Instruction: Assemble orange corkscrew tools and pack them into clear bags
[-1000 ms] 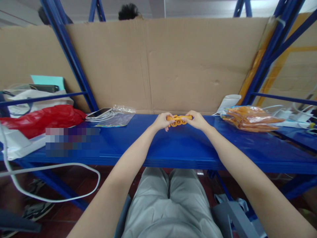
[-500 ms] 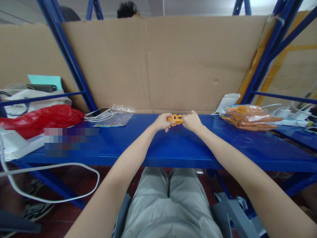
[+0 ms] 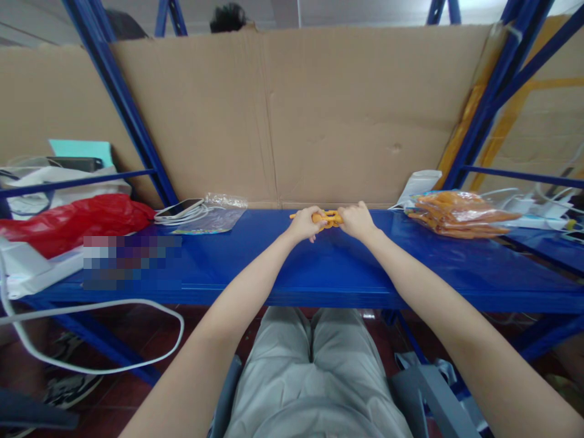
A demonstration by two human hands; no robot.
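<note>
Between my two hands is a small yellow-orange piece with openings in it [image 3: 329, 219], held just above the blue table [image 3: 314, 261] near its back. My left hand [image 3: 305, 225] is closed around its left end, and a thin yellow tip pokes out on the far side of that hand. The fingers of my right hand [image 3: 358, 220] pinch the right end, with the thumb side raised. Both ends are covered by my fingers, so the exact kind of piece cannot be made out.
Behind the table stands a cardboard panel [image 3: 328, 115]. To the right lies a clear bag of orange pieces [image 3: 460, 214]. On the left are a phone [image 3: 185, 207] with a white cable, a flat clear bag [image 3: 219, 216] and a red plastic bag [image 3: 91, 219].
Both hands have shifted slightly right with the yellow-orange piece, which has turned a little. A thin yellow tip now shows left of my left hand.
</note>
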